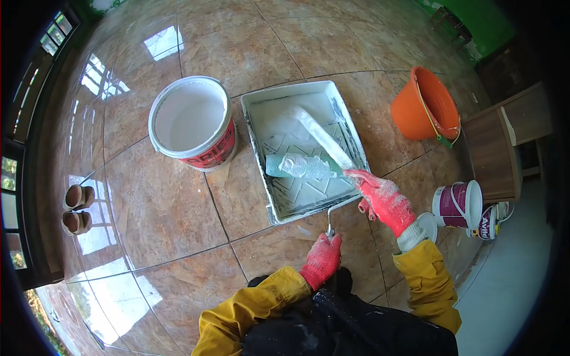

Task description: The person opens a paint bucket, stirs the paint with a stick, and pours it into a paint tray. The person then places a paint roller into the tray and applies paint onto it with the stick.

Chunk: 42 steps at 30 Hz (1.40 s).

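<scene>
My left hand (322, 259), in a pinkish-red glove, is wrapped round the handle of a paint roller (306, 167). The roller's pale green sleeve, partly coated in white paint, lies across the ridged part of the paint tray (259, 196). In my right hand (386, 200), gloved in the same colour, is the lower end of a white, paint-coated stick (323, 139). That stick slants over the tray, its far end at the pool of white paint (273, 115). Just left of the tray stands a paint bucket (208, 155) with white paint inside.
An orange bucket (409, 113) sits tilted at the right, near a wooden cabinet (490, 151). Below it are a purple-and-white paint tub (454, 204) and another tub (488, 222). A pair of shoes (76, 209) rests at the left on the tiled floor (160, 219).
</scene>
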Each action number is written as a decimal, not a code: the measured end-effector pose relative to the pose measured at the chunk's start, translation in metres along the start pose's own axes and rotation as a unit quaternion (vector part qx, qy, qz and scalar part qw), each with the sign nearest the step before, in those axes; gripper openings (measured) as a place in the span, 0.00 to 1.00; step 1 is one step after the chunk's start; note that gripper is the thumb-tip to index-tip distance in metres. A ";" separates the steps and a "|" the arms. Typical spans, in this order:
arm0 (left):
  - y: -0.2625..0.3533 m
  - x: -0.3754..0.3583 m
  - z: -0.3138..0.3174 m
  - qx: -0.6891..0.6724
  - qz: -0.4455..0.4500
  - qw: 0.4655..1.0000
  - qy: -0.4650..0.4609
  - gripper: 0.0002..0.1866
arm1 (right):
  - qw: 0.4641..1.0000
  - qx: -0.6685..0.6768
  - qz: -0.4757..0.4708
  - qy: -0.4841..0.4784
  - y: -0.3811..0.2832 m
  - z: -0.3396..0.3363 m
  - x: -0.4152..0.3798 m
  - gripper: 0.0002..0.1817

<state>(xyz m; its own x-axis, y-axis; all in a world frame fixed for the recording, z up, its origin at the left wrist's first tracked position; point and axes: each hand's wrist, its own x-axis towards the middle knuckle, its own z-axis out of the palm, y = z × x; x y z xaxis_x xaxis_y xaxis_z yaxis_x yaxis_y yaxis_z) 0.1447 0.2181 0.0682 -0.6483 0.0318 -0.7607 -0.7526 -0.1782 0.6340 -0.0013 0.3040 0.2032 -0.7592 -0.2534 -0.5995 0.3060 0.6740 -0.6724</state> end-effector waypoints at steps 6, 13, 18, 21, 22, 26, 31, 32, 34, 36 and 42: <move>0.007 -0.004 -0.009 -0.020 -0.001 0.999 -0.037 0.18 | 0.999 0.005 0.038 -0.023 0.002 -0.013 -0.017 0.17; 0.004 -0.002 -0.015 0.056 0.020 0.998 -0.021 0.18 | 1.000 0.016 0.004 0.000 0.010 -0.004 0.009 0.17; 0.000 -0.009 -0.028 0.058 0.000 0.997 -0.053 0.21 | 0.999 -0.035 0.008 -0.017 0.004 -0.020 -0.018 0.17; -0.003 -0.010 -0.030 0.072 0.001 0.996 -0.047 0.21 | 0.999 -0.016 0.032 0.039 0.019 -0.034 -0.015 0.17; -0.002 -0.011 -0.030 0.071 0.002 0.996 -0.047 0.21 | 0.999 -0.012 0.020 0.045 0.022 -0.038 -0.012 0.17; 0.001 -0.014 -0.032 0.090 -0.010 0.995 -0.048 0.22 | 0.998 0.004 0.016 0.062 0.022 -0.038 0.010 0.19; -0.009 -0.015 -0.046 0.114 -0.020 0.992 -0.056 0.25 | 0.996 -0.088 -0.026 0.022 0.009 -0.037 -0.003 0.21; -0.038 0.000 -0.049 0.208 0.124 0.969 0.053 0.26 | 0.995 -0.093 -0.021 0.007 0.007 -0.040 -0.008 0.22; -0.027 0.002 -0.058 0.024 0.043 0.997 0.053 0.26 | 0.995 -0.101 0.010 0.012 0.006 -0.049 -0.021 0.22; -0.009 -0.001 -0.067 -0.087 0.022 0.995 0.047 0.27 | 0.993 -0.110 0.041 0.016 0.005 -0.061 -0.033 0.23; 0.015 0.007 -0.076 -0.311 -0.030 0.947 0.076 0.28 | 0.981 -0.151 0.116 0.035 -0.012 -0.084 -0.072 0.24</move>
<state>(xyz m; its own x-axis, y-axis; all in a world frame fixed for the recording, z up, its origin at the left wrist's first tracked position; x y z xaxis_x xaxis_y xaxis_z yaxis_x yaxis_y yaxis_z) 0.1383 0.1406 0.0617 -0.5462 -0.0730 -0.8344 -0.5443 -0.7262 0.4199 0.0016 0.3723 0.2906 -0.7306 -0.0273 -0.6822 0.2987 0.8857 -0.3554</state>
